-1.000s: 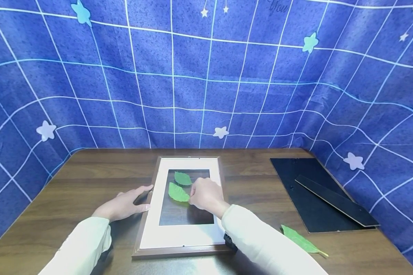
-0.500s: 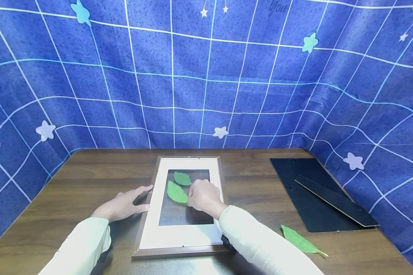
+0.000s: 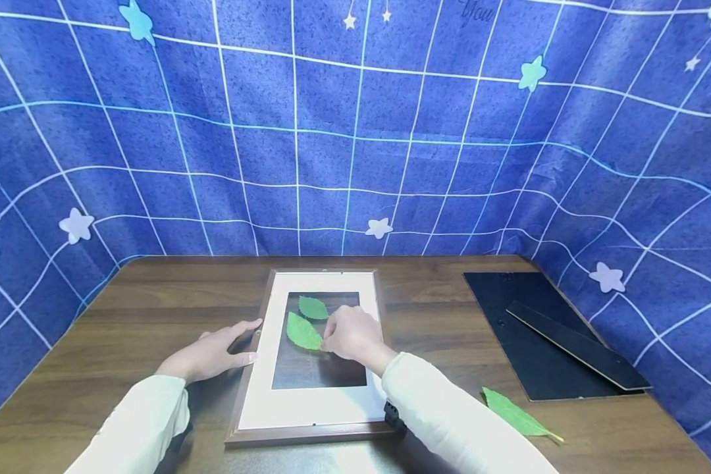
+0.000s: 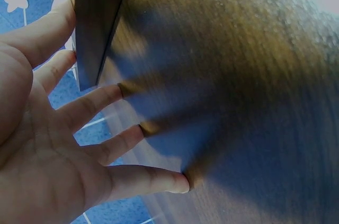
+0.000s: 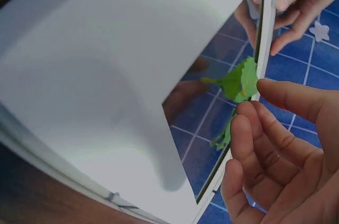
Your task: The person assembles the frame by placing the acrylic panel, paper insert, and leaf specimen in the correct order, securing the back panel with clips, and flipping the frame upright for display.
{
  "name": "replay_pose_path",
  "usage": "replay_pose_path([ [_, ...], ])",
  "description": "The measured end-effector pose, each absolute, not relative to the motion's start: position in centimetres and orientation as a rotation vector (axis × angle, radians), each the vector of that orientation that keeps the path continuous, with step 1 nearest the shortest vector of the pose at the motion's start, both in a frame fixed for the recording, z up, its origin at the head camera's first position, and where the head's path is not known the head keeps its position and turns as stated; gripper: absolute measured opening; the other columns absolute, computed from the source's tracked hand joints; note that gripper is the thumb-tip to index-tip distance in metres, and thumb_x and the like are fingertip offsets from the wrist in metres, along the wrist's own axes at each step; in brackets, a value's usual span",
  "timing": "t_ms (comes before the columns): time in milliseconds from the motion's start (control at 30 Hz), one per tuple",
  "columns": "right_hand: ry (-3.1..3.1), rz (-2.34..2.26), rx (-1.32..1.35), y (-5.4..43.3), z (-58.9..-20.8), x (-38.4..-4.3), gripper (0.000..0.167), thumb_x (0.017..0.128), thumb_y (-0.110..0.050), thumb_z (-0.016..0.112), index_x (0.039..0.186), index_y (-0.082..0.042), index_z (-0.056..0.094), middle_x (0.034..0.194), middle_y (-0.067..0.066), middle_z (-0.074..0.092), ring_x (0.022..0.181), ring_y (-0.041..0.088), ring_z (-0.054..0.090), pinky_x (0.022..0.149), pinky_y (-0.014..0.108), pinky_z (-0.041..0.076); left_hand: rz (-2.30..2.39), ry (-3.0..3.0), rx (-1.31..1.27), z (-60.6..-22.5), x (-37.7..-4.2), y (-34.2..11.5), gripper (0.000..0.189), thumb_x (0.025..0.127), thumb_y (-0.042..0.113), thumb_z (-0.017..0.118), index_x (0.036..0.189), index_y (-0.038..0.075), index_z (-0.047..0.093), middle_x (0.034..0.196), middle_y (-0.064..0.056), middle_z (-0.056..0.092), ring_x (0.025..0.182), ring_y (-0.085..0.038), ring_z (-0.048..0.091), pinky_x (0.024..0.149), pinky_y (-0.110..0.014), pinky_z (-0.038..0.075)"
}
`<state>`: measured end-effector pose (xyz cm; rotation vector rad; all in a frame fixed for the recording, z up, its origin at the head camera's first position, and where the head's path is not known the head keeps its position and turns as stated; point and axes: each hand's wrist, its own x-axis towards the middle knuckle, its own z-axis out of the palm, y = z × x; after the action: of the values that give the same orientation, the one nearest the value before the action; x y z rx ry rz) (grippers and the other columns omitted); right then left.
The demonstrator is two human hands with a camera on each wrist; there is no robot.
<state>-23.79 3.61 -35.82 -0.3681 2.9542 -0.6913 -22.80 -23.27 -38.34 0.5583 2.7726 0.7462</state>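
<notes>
A brown picture frame (image 3: 308,432) lies flat on the wooden table, with a white mat (image 3: 299,408) around a dark glass window (image 3: 316,372). Two green leaves rest over the glass: an upper leaf (image 3: 313,307) and a lower leaf (image 3: 303,331). My right hand (image 3: 353,334) reaches over the frame and pinches the stem end of the lower leaf between thumb and fingers. My left hand (image 3: 212,352) is at the frame's left edge, thumb and index finger against it. In the left wrist view, its other fingers (image 4: 153,179) are spread, tips down on the tabletop.
Right of the frame, a third leaf (image 3: 514,413) lies on the table. Beyond it is a black backing board (image 3: 509,342) with a stand leg (image 3: 577,345) angled across it. A blue curtain (image 3: 332,164) with white grid lines and stars hangs behind the table.
The lower leaf has shifted slightly left and turned a little, with my right hand moving along at its stem. The left hand and the upper leaf stay in place.
</notes>
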Motion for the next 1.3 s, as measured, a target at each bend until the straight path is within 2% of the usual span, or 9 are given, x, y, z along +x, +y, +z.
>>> replay_pose_path([
  [200, 2.911, -0.828, -0.357, 4.7, -35.3, -23.7, 0.015, 0.081, -0.022, 0.084, 0.07, -0.022, 0.074, 0.092, -0.006, 0.075, 0.075, 0.014, 0.061, 0.059, 0.035, 0.049, 0.746, 2.772, 0.559, -38.3, -22.9, -23.3, 0.069, 0.099, 0.035, 0.065, 0.152, -0.002, 0.04, 0.15, -0.034, 0.043, 0.136, -0.058, 0.037, 0.105, -0.08, 0.02],
  [433, 2.84, -0.986, -0.414, 6.2, -34.5, -23.4, 0.011, 0.085, -0.023, 0.082, 0.078, -0.019, 0.074, 0.094, -0.004, 0.073, 0.084, 0.015, 0.063, 0.076, 0.04, 0.053, 0.733, 2.775, 0.578, -38.2, -22.9, -23.4, 0.07, 0.1, 0.035, 0.064, 0.152, -0.004, 0.038, 0.15, -0.035, 0.041, 0.137, -0.059, 0.036, 0.104, -0.081, 0.019],
  [600, 2.806, -1.08, -0.457, 7.4, -33.8, -23.1, 0.007, 0.086, -0.022, 0.081, 0.084, -0.017, 0.076, 0.083, -0.005, 0.07, 0.082, 0.015, 0.061, 0.072, 0.036, 0.051, 0.748, 2.787, 0.586, -38.5, -23.0, -23.8, 0.069, 0.099, 0.035, 0.065, 0.151, -0.005, 0.039, 0.148, -0.036, 0.042, 0.135, -0.059, 0.037, 0.102, -0.082, 0.02],
  [733, 2.816, -1.138, -0.463, 8.4, -33.5, -22.9, 0.006, 0.086, -0.021, 0.081, 0.086, -0.017, 0.077, 0.082, -0.004, 0.068, 0.08, 0.014, 0.06, 0.067, 0.032, 0.05, 0.738, 2.8, 0.583, -38.9, -23.2, -24.1, 0.071, 0.099, 0.038, 0.065, 0.151, -0.004, 0.04, 0.148, -0.035, 0.044, 0.136, -0.058, 0.038, 0.102, -0.081, 0.022],
  [867, 2.827, -1.175, -0.487, 9.6, -33.2, -22.4, 0.007, 0.085, -0.021, 0.08, 0.087, -0.015, 0.077, 0.083, -0.003, 0.07, 0.079, 0.012, 0.063, 0.067, 0.031, 0.052, 0.752, 2.797, 0.57, -39.9, -23.8, -24.6, 0.078, 0.098, 0.049, 0.063, 0.153, -0.001, 0.038, 0.15, -0.033, 0.043, 0.138, -0.057, 0.036, 0.103, -0.082, 0.019],
  [967, 2.822, -1.195, -0.49, 10.5, -33.0, -21.9, 0.008, 0.086, -0.022, 0.08, 0.089, -0.015, 0.077, 0.08, -0.004, 0.07, 0.078, 0.011, 0.063, 0.067, 0.031, 0.052, 0.764, 2.786, 0.554, -40.4, -24.0, -24.7, 0.08, 0.097, 0.051, 0.063, 0.154, 0.001, 0.038, 0.152, -0.031, 0.041, 0.14, -0.056, 0.034, 0.105, -0.082, 0.015],
  [1133, 2.818, -1.218, -0.476, 12.1, -32.7, -21.1, 0.009, 0.087, -0.022, 0.077, 0.091, -0.015, 0.077, 0.077, -0.006, 0.068, 0.078, 0.011, 0.062, 0.071, 0.032, 0.052, 0.728, 2.773, 0.561, -39.0, -23.4, -23.8, 0.073, 0.1, 0.04, 0.064, 0.154, -0.002, 0.037, 0.151, -0.034, 0.041, 0.138, -0.058, 0.035, 0.104, -0.082, 0.018],
  [1300, 2.837, -1.235, -0.476, 13.7, -32.6, -20.4, 0.01, 0.087, -0.023, 0.077, 0.093, -0.015, 0.077, 0.079, -0.006, 0.068, 0.079, 0.011, 0.061, 0.073, 0.033, 0.052, 0.724, 2.778, 0.577, -38.7, -23.2, -23.4, 0.071, 0.1, 0.037, 0.065, 0.152, -0.003, 0.038, 0.149, -0.035, 0.042, 0.137, -0.058, 0.036, 0.102, -0.082, 0.02],
])
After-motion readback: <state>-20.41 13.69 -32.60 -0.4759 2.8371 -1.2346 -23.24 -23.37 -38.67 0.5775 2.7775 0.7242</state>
